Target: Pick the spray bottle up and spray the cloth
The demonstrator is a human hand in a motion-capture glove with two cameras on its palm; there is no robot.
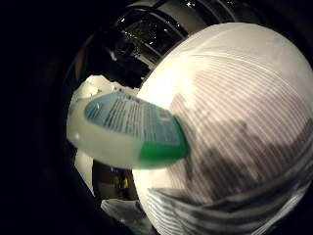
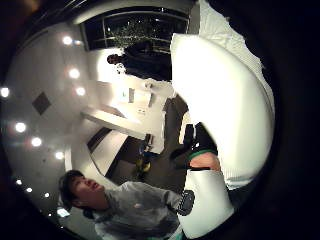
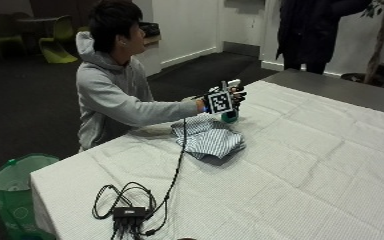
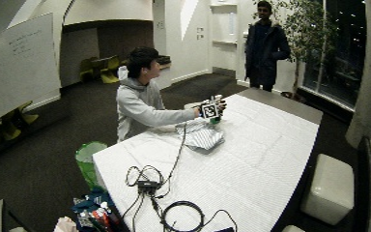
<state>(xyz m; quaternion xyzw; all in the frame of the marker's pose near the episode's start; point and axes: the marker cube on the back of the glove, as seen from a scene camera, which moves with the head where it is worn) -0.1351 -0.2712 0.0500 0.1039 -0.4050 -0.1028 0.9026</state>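
here the gloved right hand [image 3: 222, 101] grips the spray bottle [image 1: 128, 130] above the striped cloth [image 3: 208, 137]; its teal label's print is unreadable.

Spray bottle [image 1: 128, 131] close, green base, over striped cloth [image 1: 234, 122]

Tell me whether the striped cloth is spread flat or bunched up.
Bunched up. In the outside view the striped cloth lies in a rumpled heap with raised folds on the table, below the gloved right hand holding the spray bottle.

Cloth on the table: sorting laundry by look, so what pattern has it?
Thin stripes on the cloth, clearest in the outside view.
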